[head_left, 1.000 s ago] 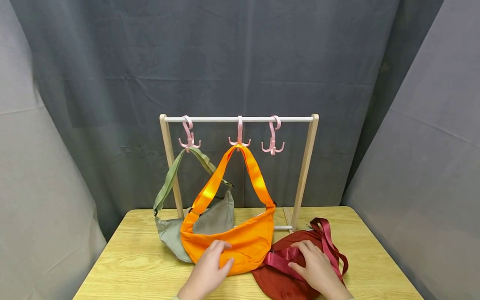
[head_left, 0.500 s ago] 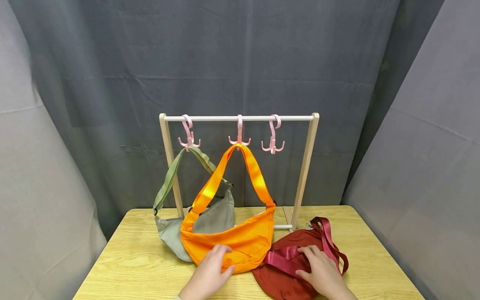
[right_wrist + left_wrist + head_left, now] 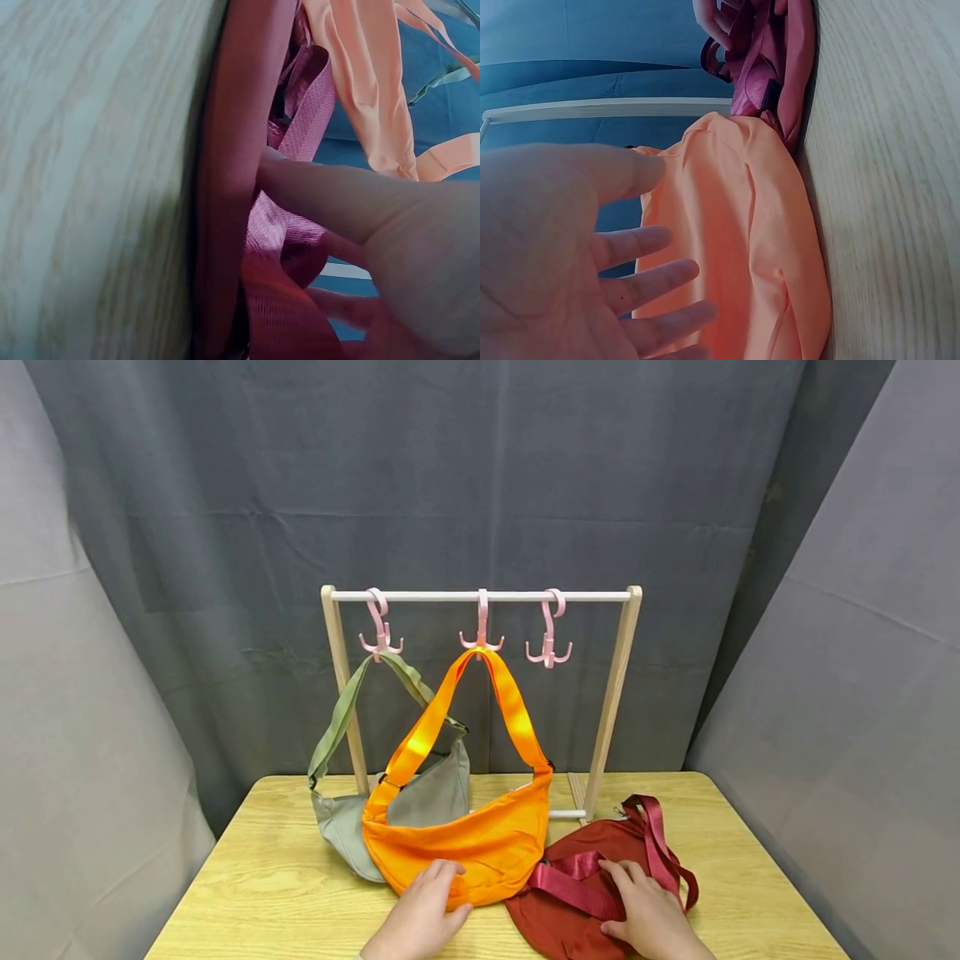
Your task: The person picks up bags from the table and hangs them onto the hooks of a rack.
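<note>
My left hand (image 3: pixel 422 912) is by the lower front of an orange shoulder bag (image 3: pixel 480 852), fingers straight and spread, holding nothing. In the left wrist view the palm faces the bag (image 3: pixel 727 225); contact is unclear. The orange bag's strap hangs from the middle pink hook (image 3: pixel 482 622). My right hand (image 3: pixel 651 914) rests over a dark red bag (image 3: pixel 558 922) lying on the table. Its thumb touches the red fabric in the right wrist view, beside the shiny strap (image 3: pixel 262 225). Thumb and fingers stand apart; some fingertips are hidden behind the strap.
A grey-green bag (image 3: pixel 341 827) hangs from the left pink hook (image 3: pixel 381 627), partly behind the orange one. The right pink hook (image 3: pixel 549 631) carries nothing. All three hooks hang on the white bar (image 3: pixel 427 597) of a wooden rack (image 3: pixel 615 693) on the table (image 3: pixel 255 877).
My right hand has shifted slightly right and toward me across the red bag. My left hand has drawn back a little toward me. The bags have stayed in place.
</note>
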Tool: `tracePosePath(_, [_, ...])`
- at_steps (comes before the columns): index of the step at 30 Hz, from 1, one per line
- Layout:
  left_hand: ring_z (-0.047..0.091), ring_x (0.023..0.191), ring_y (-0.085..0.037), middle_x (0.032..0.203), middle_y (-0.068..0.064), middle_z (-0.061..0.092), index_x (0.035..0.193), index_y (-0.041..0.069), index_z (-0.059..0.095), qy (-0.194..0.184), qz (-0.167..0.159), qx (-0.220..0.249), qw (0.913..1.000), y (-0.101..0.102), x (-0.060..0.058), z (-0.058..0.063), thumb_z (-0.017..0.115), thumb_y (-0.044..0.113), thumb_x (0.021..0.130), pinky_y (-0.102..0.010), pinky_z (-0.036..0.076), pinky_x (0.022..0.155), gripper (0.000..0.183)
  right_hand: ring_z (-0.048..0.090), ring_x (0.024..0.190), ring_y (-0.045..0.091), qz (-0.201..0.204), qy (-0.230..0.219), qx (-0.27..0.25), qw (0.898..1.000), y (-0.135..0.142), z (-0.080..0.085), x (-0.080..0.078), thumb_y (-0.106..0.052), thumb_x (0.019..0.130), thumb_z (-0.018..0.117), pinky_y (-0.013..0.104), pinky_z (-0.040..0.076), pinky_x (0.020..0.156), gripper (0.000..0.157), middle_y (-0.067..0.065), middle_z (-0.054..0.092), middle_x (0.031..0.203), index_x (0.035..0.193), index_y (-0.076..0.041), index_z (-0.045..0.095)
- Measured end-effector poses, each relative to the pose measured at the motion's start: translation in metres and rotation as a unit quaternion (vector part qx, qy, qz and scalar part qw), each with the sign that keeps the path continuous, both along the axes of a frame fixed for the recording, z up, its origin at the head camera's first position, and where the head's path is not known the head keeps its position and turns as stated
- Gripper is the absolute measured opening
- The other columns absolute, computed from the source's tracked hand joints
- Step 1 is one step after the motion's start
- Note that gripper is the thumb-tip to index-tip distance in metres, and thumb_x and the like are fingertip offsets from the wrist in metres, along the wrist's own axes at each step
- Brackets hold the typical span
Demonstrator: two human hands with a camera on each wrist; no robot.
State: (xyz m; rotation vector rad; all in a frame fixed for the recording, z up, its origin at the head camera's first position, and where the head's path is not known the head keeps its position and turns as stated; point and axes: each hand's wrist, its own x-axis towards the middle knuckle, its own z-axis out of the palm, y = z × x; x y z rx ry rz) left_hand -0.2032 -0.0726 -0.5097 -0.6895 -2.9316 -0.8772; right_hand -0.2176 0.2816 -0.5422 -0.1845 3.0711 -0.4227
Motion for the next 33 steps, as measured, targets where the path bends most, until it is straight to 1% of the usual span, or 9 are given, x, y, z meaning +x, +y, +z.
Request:
tracePosePath(3, [0.056, 0.104, -0.016, 0.115, -0.003, 0.057, 0.124, 0.012, 0.054, -0.009, 0.003, -0.004, 0.9999, 0.0002, 0.0019, -0.0002, 0.067, 0.036, 0.089, -0.039, 0.048, 0.089, 0.044, 0.058, 0.102, 0.030, 0.002, -0.004, 0.002, 1.000, 0.0003, -0.0039, -0.0006, -0.045, 0.062, 0.088, 0.063, 0.046, 0.075, 0.092, 0.010, 0.051, 0.125, 0.138, -0.018, 0.046])
tracePosePath(5, [0.056, 0.105, -0.018, 0.115, -0.003, 0.057, 0.124, 0.011, 0.055, -0.006, 0.003, -0.007, 1.0000, 0.0004, 0.0027, -0.0007, 0.067, 0.036, 0.089, -0.040, 0.048, 0.090, 0.044, 0.058, 0.101, 0.031, 0.000, -0.006, 0.004, 1.000, 0.0005, -0.0056, -0.0002, -0.045, 0.061, 0.088, 0.064, 0.046, 0.078, 0.092, 0.011, 0.051, 0.126, 0.138, -0.018, 0.046])
tracePosePath(10, [0.057, 0.102, -0.020, 0.111, -0.004, 0.058, 0.120, 0.010, 0.056, 0.001, -0.003, -0.014, 0.9999, 0.0000, 0.0023, -0.0038, 0.069, 0.035, 0.087, -0.040, 0.048, 0.088, 0.044, 0.059, 0.102, 0.033, 0.000, -0.020, 0.001, 1.000, 0.0003, -0.0075, 0.0003, -0.046, 0.062, 0.087, 0.063, 0.045, 0.082, 0.088, 0.013, 0.050, 0.127, 0.136, -0.017, 0.049])
tracePosePath(13, [0.057, 0.101, -0.019, 0.111, -0.003, 0.058, 0.119, 0.010, 0.056, -0.007, -0.006, -0.022, 0.9997, 0.0000, 0.0012, -0.0059, 0.069, 0.038, 0.087, -0.039, 0.048, 0.087, 0.045, 0.058, 0.104, 0.034, 0.001, -0.025, -0.003, 1.000, 0.0006, -0.0083, 0.0006, -0.046, 0.063, 0.086, 0.063, 0.046, 0.082, 0.084, 0.012, 0.051, 0.127, 0.134, -0.016, 0.052])
tracePosePath(16, [0.057, 0.103, -0.018, 0.113, -0.002, 0.058, 0.121, 0.011, 0.056, -0.019, -0.009, -0.027, 0.9994, 0.0006, 0.0011, -0.0073, 0.067, 0.040, 0.088, -0.040, 0.048, 0.089, 0.046, 0.059, 0.103, 0.033, 0.004, -0.020, -0.005, 1.000, 0.0010, -0.0086, 0.0017, -0.046, 0.063, 0.086, 0.061, 0.048, 0.082, 0.081, 0.012, 0.052, 0.125, 0.131, -0.016, 0.054])
tracePosePath(20, [0.057, 0.104, -0.017, 0.114, -0.002, 0.058, 0.123, 0.011, 0.055, -0.016, -0.013, -0.030, 0.9993, 0.0019, 0.0014, -0.0077, 0.066, 0.040, 0.089, -0.040, 0.048, 0.090, 0.046, 0.059, 0.102, 0.031, 0.008, -0.013, -0.007, 1.000, 0.0006, -0.0077, 0.0043, -0.044, 0.064, 0.086, 0.059, 0.049, 0.083, 0.078, 0.011, 0.054, 0.124, 0.130, -0.016, 0.056])
tracePosePath(25, [0.056, 0.100, -0.015, 0.111, -0.001, 0.058, 0.121, 0.012, 0.055, -0.017, -0.016, -0.036, 0.9991, 0.0032, 0.0012, -0.0074, 0.067, 0.041, 0.088, -0.038, 0.049, 0.086, 0.045, 0.058, 0.099, 0.029, 0.015, -0.011, -0.002, 1.000, 0.0004, -0.0058, 0.0072, -0.044, 0.066, 0.085, 0.058, 0.049, 0.084, 0.076, 0.011, 0.053, 0.124, 0.129, -0.015, 0.056])
tracePosePath(29, [0.055, 0.097, -0.013, 0.108, 0.000, 0.057, 0.119, 0.013, 0.056, -0.022, -0.019, -0.037, 0.9989, 0.0045, 0.0024, -0.0089, 0.067, 0.039, 0.088, -0.037, 0.049, 0.083, 0.042, 0.057, 0.099, 0.028, 0.014, -0.015, 0.002, 1.000, -0.0003, -0.0060, 0.0084, -0.045, 0.066, 0.084, 0.058, 0.049, 0.085, 0.075, 0.010, 0.053, 0.124, 0.130, -0.015, 0.056])
tracePosePath(33, [0.054, 0.097, -0.012, 0.108, 0.000, 0.057, 0.120, 0.013, 0.055, -0.023, -0.022, -0.035, 0.9989, 0.0061, 0.0034, -0.0100, 0.067, 0.039, 0.089, -0.036, 0.049, 0.084, 0.042, 0.057, 0.099, 0.028, 0.006, -0.023, 0.002, 1.000, -0.0013, -0.0066, 0.0091, -0.046, 0.066, 0.084, 0.058, 0.049, 0.085, 0.076, 0.010, 0.054, 0.124, 0.130, -0.016, 0.056])
